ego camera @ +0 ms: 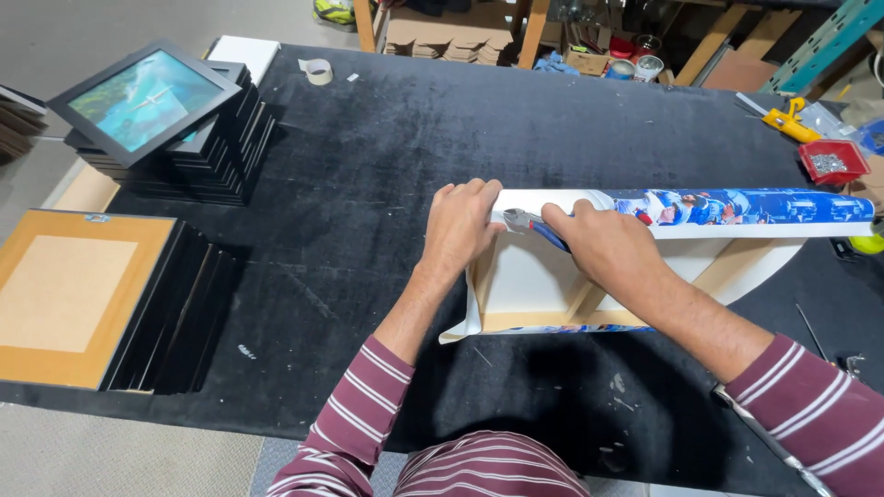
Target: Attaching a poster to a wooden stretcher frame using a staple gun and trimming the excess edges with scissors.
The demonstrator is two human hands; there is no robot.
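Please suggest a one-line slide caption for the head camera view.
Left hand presses a printed canvas over a wooden stretcher frame while the right hand works pliers on a black table.

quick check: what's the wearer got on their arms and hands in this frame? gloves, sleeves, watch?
No gloves: the left hand and right hand are bare, with no rings visible. Both arms wear long sleeves striped in maroon and pale pink or white, pushed up to mid-forearm. No watch or wristband shows.

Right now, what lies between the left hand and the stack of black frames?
Head view: only bare black table between the left hand and the stack of black frames.
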